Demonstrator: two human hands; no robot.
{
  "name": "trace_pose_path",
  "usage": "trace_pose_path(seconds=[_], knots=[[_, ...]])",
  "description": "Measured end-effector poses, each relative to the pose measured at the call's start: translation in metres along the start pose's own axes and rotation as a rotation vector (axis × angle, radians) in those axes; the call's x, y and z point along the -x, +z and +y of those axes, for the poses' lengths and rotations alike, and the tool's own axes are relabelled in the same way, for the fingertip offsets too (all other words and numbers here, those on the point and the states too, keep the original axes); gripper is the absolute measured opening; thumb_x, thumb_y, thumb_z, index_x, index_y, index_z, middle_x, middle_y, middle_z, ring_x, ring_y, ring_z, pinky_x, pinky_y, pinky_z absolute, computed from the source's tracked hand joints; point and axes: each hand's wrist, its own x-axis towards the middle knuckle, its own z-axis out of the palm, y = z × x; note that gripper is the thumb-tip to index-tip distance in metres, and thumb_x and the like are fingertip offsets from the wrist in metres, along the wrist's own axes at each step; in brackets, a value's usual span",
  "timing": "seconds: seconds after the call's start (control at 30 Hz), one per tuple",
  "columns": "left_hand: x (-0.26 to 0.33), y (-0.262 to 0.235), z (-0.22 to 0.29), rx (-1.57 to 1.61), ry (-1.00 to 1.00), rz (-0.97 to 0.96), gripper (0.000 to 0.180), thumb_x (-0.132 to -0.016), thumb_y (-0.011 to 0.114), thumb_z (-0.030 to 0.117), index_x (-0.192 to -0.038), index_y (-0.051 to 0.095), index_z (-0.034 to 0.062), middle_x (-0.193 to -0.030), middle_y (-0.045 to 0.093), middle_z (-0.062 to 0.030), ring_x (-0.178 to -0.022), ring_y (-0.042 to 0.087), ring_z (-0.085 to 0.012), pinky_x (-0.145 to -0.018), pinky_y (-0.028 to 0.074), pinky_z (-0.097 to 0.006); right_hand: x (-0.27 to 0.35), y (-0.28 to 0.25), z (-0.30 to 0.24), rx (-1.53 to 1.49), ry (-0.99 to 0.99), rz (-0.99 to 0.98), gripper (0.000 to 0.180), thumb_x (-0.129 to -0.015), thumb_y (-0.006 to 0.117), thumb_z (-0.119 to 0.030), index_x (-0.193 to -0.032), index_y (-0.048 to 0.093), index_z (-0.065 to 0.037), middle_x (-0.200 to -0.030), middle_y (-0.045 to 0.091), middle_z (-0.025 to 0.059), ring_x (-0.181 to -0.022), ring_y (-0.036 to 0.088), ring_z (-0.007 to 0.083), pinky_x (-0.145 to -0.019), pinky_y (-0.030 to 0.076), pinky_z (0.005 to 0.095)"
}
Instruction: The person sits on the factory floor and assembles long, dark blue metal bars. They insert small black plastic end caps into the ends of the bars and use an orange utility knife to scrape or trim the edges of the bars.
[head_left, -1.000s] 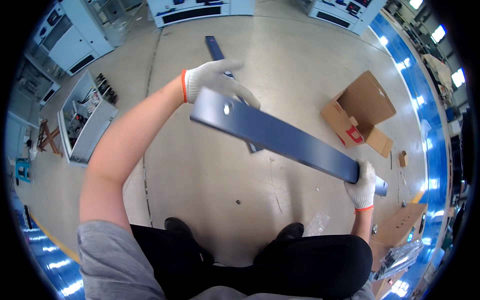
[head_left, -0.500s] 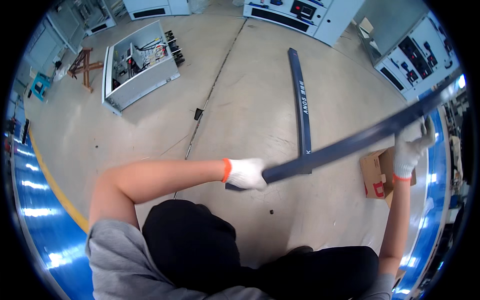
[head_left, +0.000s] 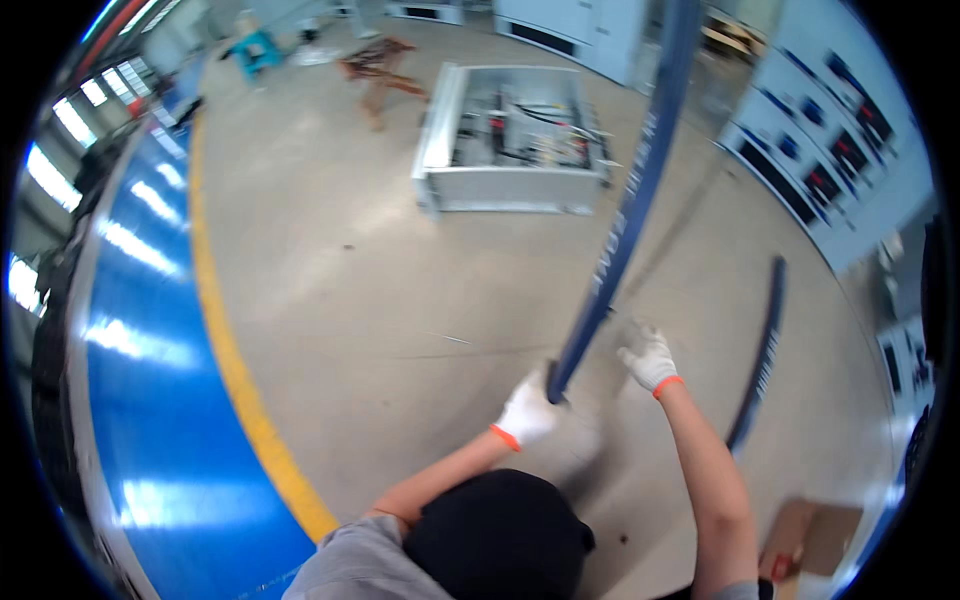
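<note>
My left hand [head_left: 530, 408], in a white knit glove with an orange cuff, is closed on the near end of a long dark blue bar [head_left: 625, 220]. The bar slants up and away from me, past the top of the picture, with white lettering along its side. My right hand [head_left: 650, 357], gloved alike, is held out just right of the bar, apart from it. Its fingers are slightly blurred but look spread, with nothing in them. A second dark blue bar [head_left: 760, 355] with white lettering lies on the floor to the right.
Beyond the hands, an opened grey metal cabinet [head_left: 510, 188] with wiring inside lies on the floor. Behind it stand a brown wooden trestle [head_left: 378, 68] and a teal stool [head_left: 257, 52]. Switchgear cabinets [head_left: 840, 130] line the right. A cardboard box [head_left: 825, 535] sits near right; a yellow line [head_left: 235, 370] borders the blue floor.
My view has turned left. The held bar has swung from lying across to the right to pointing away and up. My right hand has come off it; my left keeps hold of its end.
</note>
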Motion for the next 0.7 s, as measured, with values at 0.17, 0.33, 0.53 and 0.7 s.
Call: trace_pose_path(seconds=[0.17,0.33,0.53,0.7], knots=[[-0.01,-0.054,-0.009,-0.043,-0.148,0.086,0.053,-0.087,0.065,0.011,-0.138,0.056,0.0004,-0.105,0.071,-0.0225,-0.098,0.071,-0.0399,-0.089,0.056,-0.044,-0.066,0.101,-0.076,0.156,0.142,0.07,0.069,-0.094,0.073,-0.03,-0.157,0.052,-0.016,-0.169,0.037,0.0244,-0.148,0.043,0.0484,-0.122,0.043,0.0514],[-0.029,-0.052,-0.011,-0.043,-0.131,0.109,0.05,-0.087,0.068,0.012,-0.134,0.057,-0.0007,-0.105,0.072,-0.0211,-0.098,0.072,-0.0379,-0.089,0.056,-0.044,-0.032,0.151,-0.088,0.191,-0.159,0.225,0.053,-0.087,0.078,-0.027,-0.137,0.067,-0.011,-0.137,0.057,0.0228,-0.126,0.056,0.0435,-0.107,0.05,0.053],[-0.039,-0.029,-0.007,0.096,-0.039,0.045,0.045,-0.09,0.069,0.008,-0.132,0.058,-0.0002,-0.11,0.074,-0.019,-0.102,0.074,-0.0339,-0.093,0.057,-0.042,0.012,0.137,-0.103,-0.115,-0.125,0.049,0.043,-0.079,0.086,-0.014,-0.119,0.07,-0.008,-0.117,0.063,0.02,-0.109,0.064,0.0403,-0.096,0.056,0.0486],[-0.041,-0.007,0.017,0.117,0.021,-0.114,0.051,-0.091,0.068,0.007,-0.141,0.057,0.0012,-0.113,0.073,-0.0131,-0.1,0.068,-0.019,-0.092,0.055,-0.036,0.039,0.104,-0.043,-0.905,0.153,0.057,0.034,-0.094,0.076,-0.014,-0.126,0.068,-0.004,-0.115,0.068,0.0126,-0.106,0.068,0.0281,-0.089,0.059,0.044]])
